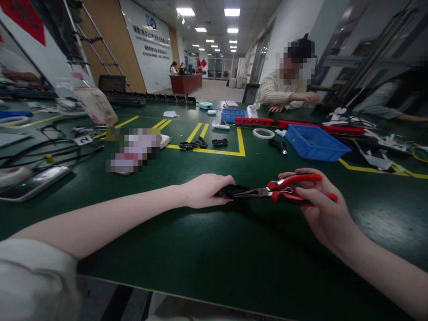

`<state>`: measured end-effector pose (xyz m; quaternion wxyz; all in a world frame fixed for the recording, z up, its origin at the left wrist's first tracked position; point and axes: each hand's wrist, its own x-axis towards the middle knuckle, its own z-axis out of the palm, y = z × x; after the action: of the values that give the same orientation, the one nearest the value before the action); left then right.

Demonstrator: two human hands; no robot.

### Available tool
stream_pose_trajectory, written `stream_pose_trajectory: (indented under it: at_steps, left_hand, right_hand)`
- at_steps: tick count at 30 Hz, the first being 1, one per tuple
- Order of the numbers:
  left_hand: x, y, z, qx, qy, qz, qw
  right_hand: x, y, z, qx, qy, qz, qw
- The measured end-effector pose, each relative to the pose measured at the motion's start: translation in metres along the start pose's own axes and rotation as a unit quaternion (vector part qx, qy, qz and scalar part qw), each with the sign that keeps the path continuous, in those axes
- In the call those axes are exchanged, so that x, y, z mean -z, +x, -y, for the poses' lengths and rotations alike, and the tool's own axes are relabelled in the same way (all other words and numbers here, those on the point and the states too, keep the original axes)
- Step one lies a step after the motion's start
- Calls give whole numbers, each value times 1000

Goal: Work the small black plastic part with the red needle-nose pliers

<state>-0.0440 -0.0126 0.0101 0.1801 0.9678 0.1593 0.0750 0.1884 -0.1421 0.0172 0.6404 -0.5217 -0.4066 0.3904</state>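
Note:
My left hand (207, 191) is closed around a small black part (230, 191), whose far side my fingers hide. From the right, my right hand (323, 203) grips long-nose pliers (287, 189) by their red handles. The metal jaws point left and meet the black part; I cannot tell whether they pinch it or only touch it. Beyond my hands, several similar black parts lie inside a yellow-taped area, among them one single black part (220, 142) on the right.
Ahead to the right stands a blue bin (316, 142), with a white tape ring (263, 133) and a red rail (254, 121) near it. A phone (133, 154), black cables (50, 149) and a bottle (95, 104) occupy the left. A person (284, 89) sits across the green table (200, 249).

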Motion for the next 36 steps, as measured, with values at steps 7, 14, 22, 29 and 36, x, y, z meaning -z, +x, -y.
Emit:
stream_pose_trajectory:
  at_steps: [7,14,22,29,36]
  left_hand:
    - [0,1,-1,2,12,-6,1000]
    - [-1,1,-1,-6,34,-11,999]
    - [-3,2,4,-23,30,-18,999]
    - [-1,2,2,-20,22,-13,999]
    - [-1,-3,1,-52,55,-83,994]
  right_hand:
    - [-1,-1,2,5,-9,-6,1000]
    - [-4,0,1,3,-12,-4,1000]
    - [0,0,-1,6,-9,1,1000]
    - [1,2,-1,-8,-1,-11,1000]
    - [1,2,-2,-30,-2,-19,999]
